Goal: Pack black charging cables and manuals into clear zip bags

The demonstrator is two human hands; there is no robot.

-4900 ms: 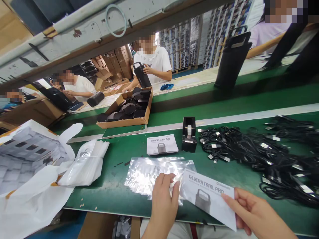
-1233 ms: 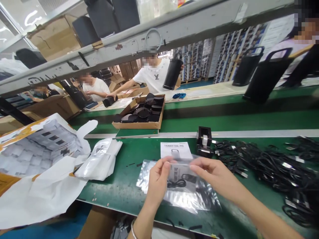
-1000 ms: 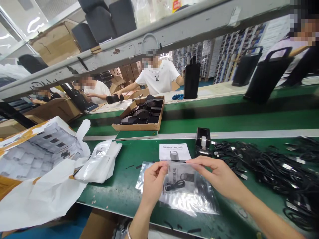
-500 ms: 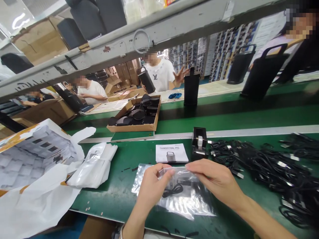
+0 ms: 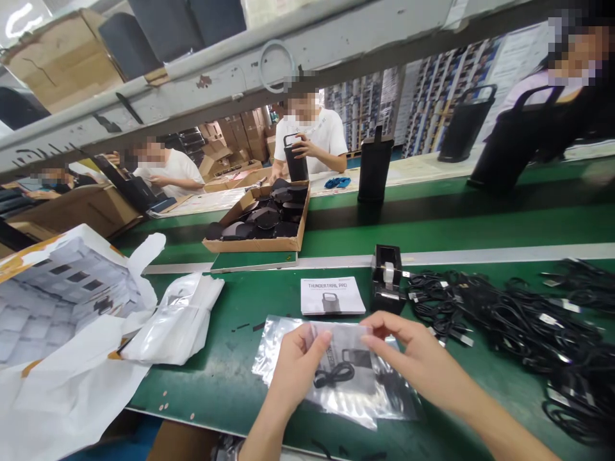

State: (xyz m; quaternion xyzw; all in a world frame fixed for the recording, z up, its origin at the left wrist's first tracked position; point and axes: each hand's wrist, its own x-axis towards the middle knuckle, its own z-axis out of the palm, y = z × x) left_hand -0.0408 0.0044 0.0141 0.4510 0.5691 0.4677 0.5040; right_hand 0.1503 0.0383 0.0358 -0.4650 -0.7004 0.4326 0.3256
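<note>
Clear bag held at its upper edge by both hands above the green bench

In the head view, a clear bag (image 5: 339, 332) is held over the near side of the green bench (image 5: 230, 384), above a spread of flat clear bags (image 5: 269, 342). Its upper left part is pinched between the thumb and fingers of the left hand (image 5: 298, 362). Its upper right part is grasped by the thumb and bent fingers of the right hand (image 5: 402, 342). Through the film, a coiled black cable (image 5: 335, 374) and a printed leaflet (image 5: 359, 360) can be seen.

Just beyond the bag, a stack of leaflets (image 5: 331, 296) is laid flat, with a black tape dispenser (image 5: 387, 288) placed just to its right. Farther right, the bench is covered by a heap of black cables (image 5: 509, 314). To the left, a bundle of white sleeves (image 5: 175, 320) is set beside a white-lined box (image 5: 72, 291). Across the bench, black parts (image 5: 266, 218) are held in a cardboard tray (image 5: 252, 245). Behind that tray, a black handled cylinder (image 5: 296, 164) is held by a person in a white shirt (image 5: 329, 131).
</note>
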